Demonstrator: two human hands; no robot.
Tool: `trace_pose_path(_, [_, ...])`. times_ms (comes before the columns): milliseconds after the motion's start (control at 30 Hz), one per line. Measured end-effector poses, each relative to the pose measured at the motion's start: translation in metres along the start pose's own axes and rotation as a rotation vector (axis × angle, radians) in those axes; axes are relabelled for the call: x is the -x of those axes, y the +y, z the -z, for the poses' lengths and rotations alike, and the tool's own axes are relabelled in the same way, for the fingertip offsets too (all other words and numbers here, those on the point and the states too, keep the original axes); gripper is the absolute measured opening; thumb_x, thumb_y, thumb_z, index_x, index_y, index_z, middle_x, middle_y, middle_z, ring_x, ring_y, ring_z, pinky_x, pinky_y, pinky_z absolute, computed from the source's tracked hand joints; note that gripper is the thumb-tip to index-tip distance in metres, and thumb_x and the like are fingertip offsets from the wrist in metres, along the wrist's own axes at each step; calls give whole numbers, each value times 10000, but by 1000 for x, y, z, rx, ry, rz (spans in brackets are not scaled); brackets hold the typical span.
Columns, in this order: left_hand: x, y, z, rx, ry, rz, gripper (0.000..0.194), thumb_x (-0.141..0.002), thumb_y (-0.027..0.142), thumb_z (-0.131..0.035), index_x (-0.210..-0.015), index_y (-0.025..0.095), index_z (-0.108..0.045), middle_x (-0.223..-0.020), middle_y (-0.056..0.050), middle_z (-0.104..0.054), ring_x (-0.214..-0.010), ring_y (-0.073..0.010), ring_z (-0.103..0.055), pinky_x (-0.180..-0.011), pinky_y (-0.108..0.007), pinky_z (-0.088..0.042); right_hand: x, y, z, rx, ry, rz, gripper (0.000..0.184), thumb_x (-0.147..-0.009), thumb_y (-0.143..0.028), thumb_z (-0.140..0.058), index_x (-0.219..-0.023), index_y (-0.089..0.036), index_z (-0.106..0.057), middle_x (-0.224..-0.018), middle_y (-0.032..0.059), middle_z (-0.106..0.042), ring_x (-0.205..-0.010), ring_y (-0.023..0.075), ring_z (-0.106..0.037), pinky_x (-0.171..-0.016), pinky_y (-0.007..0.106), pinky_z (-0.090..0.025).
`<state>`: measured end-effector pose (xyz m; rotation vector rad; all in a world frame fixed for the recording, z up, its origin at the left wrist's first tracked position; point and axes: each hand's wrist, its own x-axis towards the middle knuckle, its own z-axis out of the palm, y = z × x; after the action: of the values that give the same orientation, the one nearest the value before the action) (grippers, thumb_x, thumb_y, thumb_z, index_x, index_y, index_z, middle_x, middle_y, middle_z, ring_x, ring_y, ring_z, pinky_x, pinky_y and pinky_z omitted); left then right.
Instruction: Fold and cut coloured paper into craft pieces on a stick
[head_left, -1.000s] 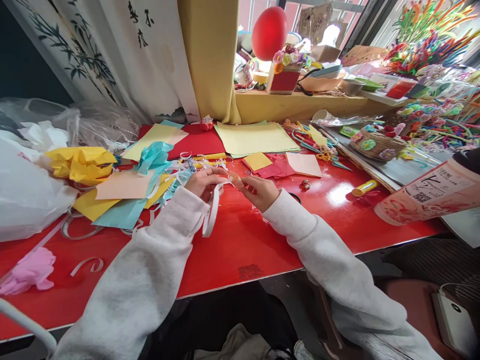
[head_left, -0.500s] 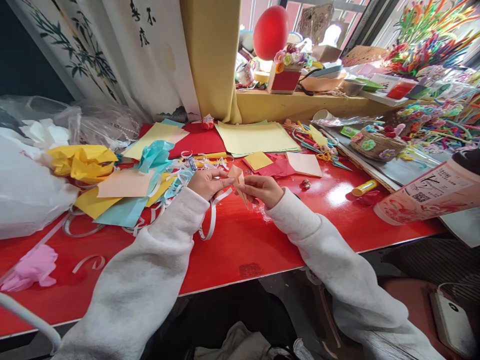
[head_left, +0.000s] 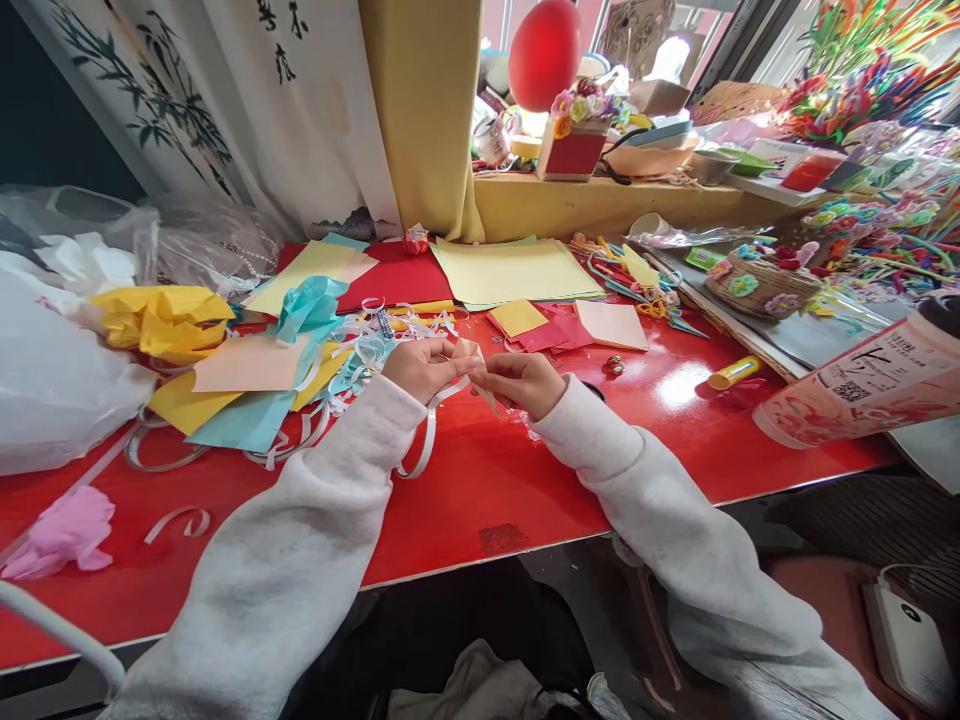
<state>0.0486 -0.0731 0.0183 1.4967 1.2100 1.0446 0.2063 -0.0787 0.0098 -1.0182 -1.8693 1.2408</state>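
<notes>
Between my two hands is a small folded piece of peach paper (head_left: 470, 351), held over the red table. My left hand (head_left: 421, 370) pinches its left side between thumb and fingers. My right hand (head_left: 523, 382) grips the lower right part, and the fingers of both hands cover much of it. A white curled paper strip (head_left: 428, 445) hangs down below my left hand. Just left of that hand lie white and blue paper scraps (head_left: 365, 352). Beyond my right hand are a small yellow paper square (head_left: 517, 318) and a peach sheet (head_left: 612, 326).
Pale yellow sheets (head_left: 517, 272) lie at the back of the red table (head_left: 465, 520). On the right a pink cup (head_left: 855, 385) leans over beside a yellow tube (head_left: 733, 373). Scissors (head_left: 686, 325) rest behind. Crumpled yellow paper (head_left: 165, 322) and a white bag (head_left: 60, 390) are left.
The peach paper has been turned and now looks narrower, with less of it showing. My fingers have drawn closer together around it. The view has shifted slightly.
</notes>
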Motion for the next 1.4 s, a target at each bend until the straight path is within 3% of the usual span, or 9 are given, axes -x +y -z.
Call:
trace_pose_path(200, [0,-2,0,-13,27,-26,300,-508,394,-667,-558,115,-568,-428,39,-444,-370,-24,-316,-347,-165,-205,1,-4,2,-93,-44,-43,291,-662,-405,-552,-672,-114,-560,-448,-40,-455,-358,29,-368,-350,177,-274])
trace_pose_path(333, [5,7,1,56,-24,5,378,-609,458,-583,-804,134,-602,-395,44,-447,-307,-37,-338,-298,-163,-221,-2,-4,3,-151,125,-67,270,-635,-387,-580,-627,-120,-544,-398,-57,-414,-334,26,-342,-334,180,-252])
trace_pose_path(400, [7,11,2,86,-49,23,416,-593,423,-613,-892,133,-590,-426,36,-472,-322,-49,-385,-282,-157,-252,-3,-2,3,-162,224,-63,264,-624,-383,-589,-608,-126,-531,-378,-66,-390,-326,25,-329,-332,182,-253])
trace_pose_path(600, [9,10,5,55,-159,97,241,-555,293,-652,-720,127,-596,-534,-6,-529,-466,-91,-505,-385,-200,-446,-5,4,0,-164,309,-6,266,-619,-392,-590,-628,-137,-516,-403,-59,-423,-336,33,-361,-338,185,-279])
trace_pose_path(800, [13,13,1,49,-111,-44,230,-572,266,-630,-754,170,-527,-552,32,-500,-464,-80,-501,-395,-196,-456,-6,6,-1,-153,283,-2,272,-635,-404,-571,-610,-143,-500,-392,-65,-399,-333,32,-347,-341,187,-277])
trace_pose_path(967, [16,14,-6,166,-180,-122,464,-581,247,-618,-1018,203,-470,-562,48,-496,-542,-84,-520,-458,-172,-451,-7,11,-3,-153,268,30,273,-648,-412,-555,-618,-147,-497,-422,-62,-406,-349,31,-360,-350,184,-280])
trace_pose_path(1100, [15,11,-6,144,-109,-119,345,-577,287,-635,-865,148,-504,-618,21,-525,-621,-101,-534,-527,-197,-455,-8,15,-5,-113,279,48,279,-664,-422,-536,-642,-145,-502,-420,-63,-400,-350,31,-352,-347,183,-269])
trace_pose_path(1267, [12,9,-2,105,-84,-286,221,-606,274,-632,-696,153,-470,-615,37,-491,-590,-65,-503,-545,-171,-416,-7,15,-7,-54,257,67,298,-678,-443,-517,-652,-146,-498,-423,-61,-402,-347,36,-356,-349,187,-280])
trace_pose_path(1400, [13,11,-4,163,-65,-393,178,-602,253,-635,-633,151,-492,-670,23,-490,-694,-92,-529,-589,-185,-453,-6,13,-7,-53,231,62,311,-673,-458,-517,-661,-148,-495,-432,-58,-410,-361,40,-378,-361,185,-304])
